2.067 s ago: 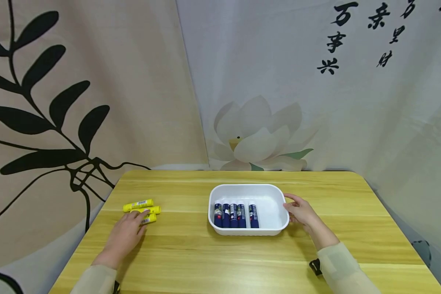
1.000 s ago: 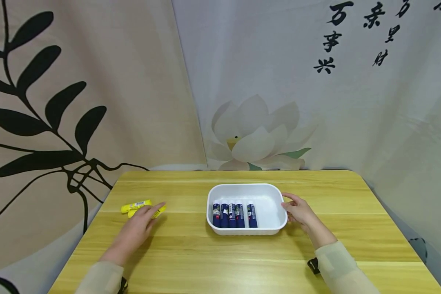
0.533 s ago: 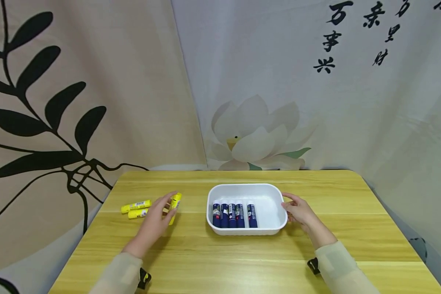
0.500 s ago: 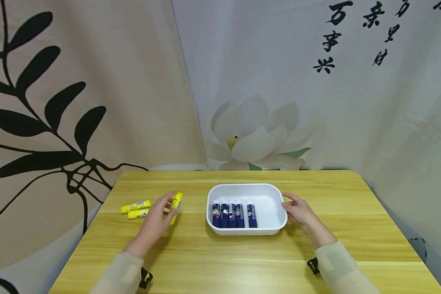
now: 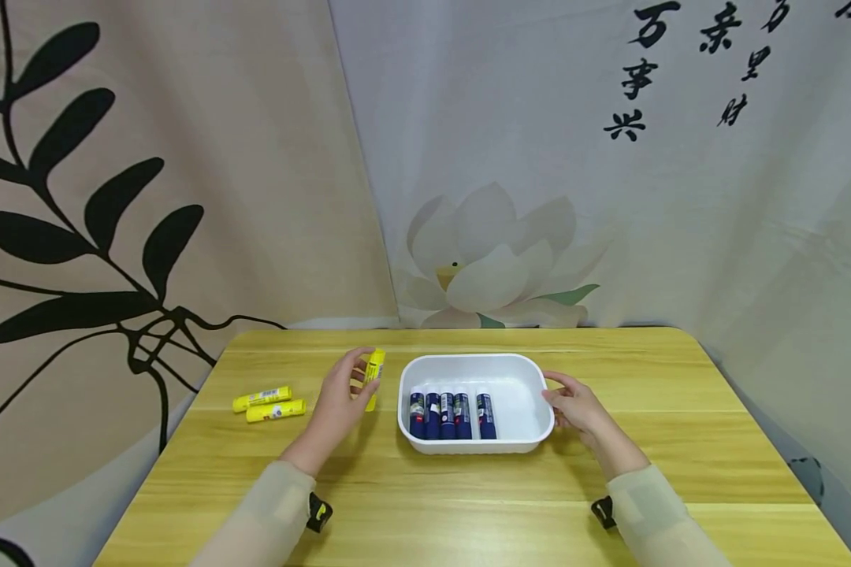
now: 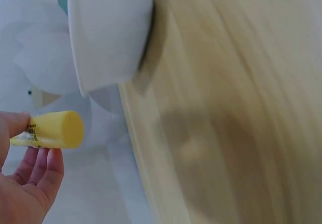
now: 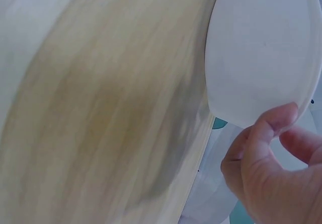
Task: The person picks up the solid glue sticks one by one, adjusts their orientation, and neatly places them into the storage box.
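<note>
My left hand [image 5: 342, 392] pinches a yellow glue stick [image 5: 374, 379] between thumb and fingers, held tilted up in the air to the left of a white plastic tray [image 5: 477, 447]. In the left wrist view the round end of that glue stick [image 6: 58, 130] points toward the tray's side wall [image 6: 108, 32]. Inside the tray, several dark blue glue sticks [image 5: 447, 417] stand in a row at its left, with one blue glue stick [image 5: 487, 417] a little apart. My right hand [image 5: 577, 405] grips the tray's right end, thumb and fingers at the rim in the right wrist view.
Two more yellow glue sticks [image 5: 276, 411] lie side by side at the left of the wooden table [image 5: 425, 504]. Behind the table's back edge hangs a printed curtain [image 5: 276, 157]. The right part of the tray shows its bare white floor.
My left hand has picked one yellow glue stick from the group of three, tilted it up and carried it right, close to the tray. The right hand has stayed on the tray.
</note>
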Available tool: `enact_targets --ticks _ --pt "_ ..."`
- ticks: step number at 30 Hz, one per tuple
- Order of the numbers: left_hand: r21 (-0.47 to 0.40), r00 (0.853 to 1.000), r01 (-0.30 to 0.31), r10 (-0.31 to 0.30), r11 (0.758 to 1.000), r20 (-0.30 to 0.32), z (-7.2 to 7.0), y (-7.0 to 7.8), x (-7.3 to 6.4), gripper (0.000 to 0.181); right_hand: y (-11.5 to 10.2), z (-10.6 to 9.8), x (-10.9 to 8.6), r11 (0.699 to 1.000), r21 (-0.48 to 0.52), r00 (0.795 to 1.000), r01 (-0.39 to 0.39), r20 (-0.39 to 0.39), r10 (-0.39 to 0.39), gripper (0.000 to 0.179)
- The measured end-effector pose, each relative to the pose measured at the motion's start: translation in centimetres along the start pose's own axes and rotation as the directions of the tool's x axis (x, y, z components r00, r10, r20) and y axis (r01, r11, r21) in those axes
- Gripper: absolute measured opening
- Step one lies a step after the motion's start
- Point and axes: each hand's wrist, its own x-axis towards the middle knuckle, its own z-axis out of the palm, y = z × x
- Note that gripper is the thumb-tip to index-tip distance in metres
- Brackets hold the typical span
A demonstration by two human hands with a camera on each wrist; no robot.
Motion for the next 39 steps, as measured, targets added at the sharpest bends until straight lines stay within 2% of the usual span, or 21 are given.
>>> enact_targets --ticks 3,6,11,20,26,32,35,39 --pt "-0.031 1.0 0.0 -0.001 1.0 -0.008 0.9 1.1 0.6 0.048 0.0 0.0 0.0 1.0 0.001 1.0 0.0 0.001 0.0 0.046" --pt "-0.097 1.0 0.026 -0.027 0.995 -0.014 2.0 2.3 1.2 0.048 0.0 0.1 0.0 1.0 0.001 1.0 -0.005 0.001 0.005 0.046" --pt "-0.204 0.993 0.115 -0.116 0.972 0.01 4.4 4.0 1.6 0.051 -0.1 0.0 -0.1 1.0 0.002 1.0 -0.015 -0.003 0.015 0.046" --pt "-0.214 0.969 0.242 -0.223 0.946 0.11 8.8 7.0 1.6 0.05 0.0 -0.1 0.0 1.0 0.016 1.0 0.001 0.014 -0.001 0.047" --pt "-0.19 0.957 0.269 -0.24 0.944 0.16 11.4 7.5 1.4 0.05 0.1 -0.1 0.0 0.999 0.036 1.0 0.005 0.024 -0.006 0.047" --pt "-0.207 0.948 0.289 -0.25 0.935 0.199 13.7 8.3 1.4 0.05 0.3 -0.1 0.1 0.999 0.052 1.0 0.006 0.028 -0.007 0.048" --pt "-0.219 0.944 0.289 -0.24 0.932 0.225 14.7 8.9 1.4 0.049 0.3 -0.2 0.1 0.999 0.053 1.0 0.007 0.029 -0.009 0.048" --pt "-0.206 0.945 0.27 -0.217 0.941 0.246 15.8 9.7 1.4 0.047 0.3 -0.2 0.1 0.999 0.042 1.0 0.007 0.023 -0.008 0.048"
